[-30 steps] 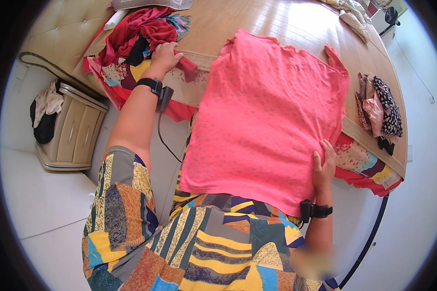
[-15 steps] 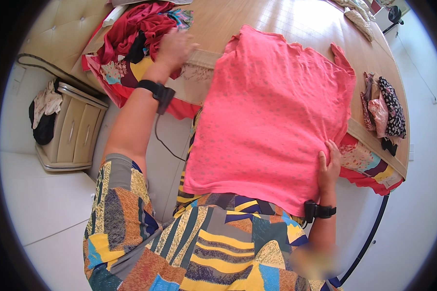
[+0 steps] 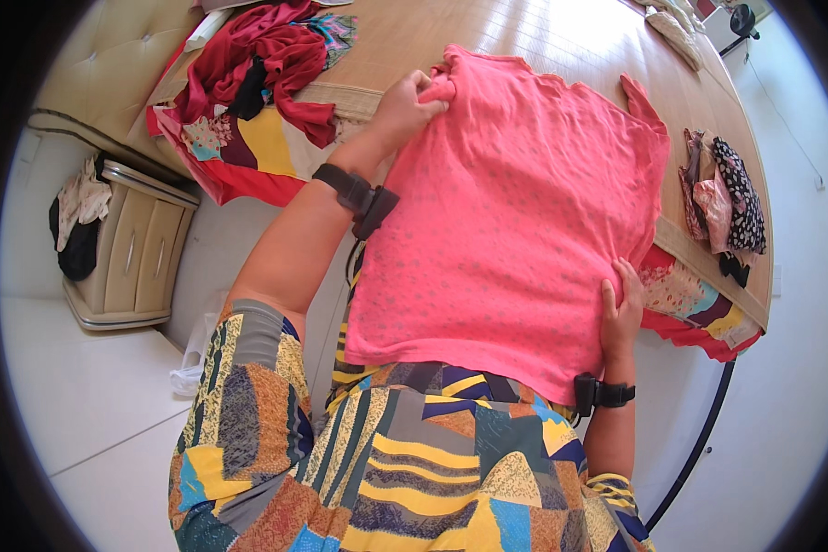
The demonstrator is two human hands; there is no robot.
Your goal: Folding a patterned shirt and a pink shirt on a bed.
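Observation:
A pink short-sleeved shirt (image 3: 515, 212) with small faint dots lies spread over the bed's near edge, its hem hanging down toward my lap. My left hand (image 3: 409, 109) is closed on the shirt's left sleeve (image 3: 442, 89), bunching it at the upper left corner. Along the lower right side of the shirt, my right hand (image 3: 624, 308) rests against the fabric with fingers stretched out and the thumb apart. The shirt's right sleeve (image 3: 642, 103) sticks up at the far right corner.
Crumpled red clothes (image 3: 248, 64) are heaped on the bed's left side. A small pile of folded clothes (image 3: 725, 198) sits at the right on the mat (image 3: 396, 46). A beige bedside cabinet (image 3: 133, 248) with clothes on it stands at left.
My left hand has moved right, from beside the red heap to the pink shirt, and taken hold of its left sleeve. My right hand has stayed at the shirt's right side.

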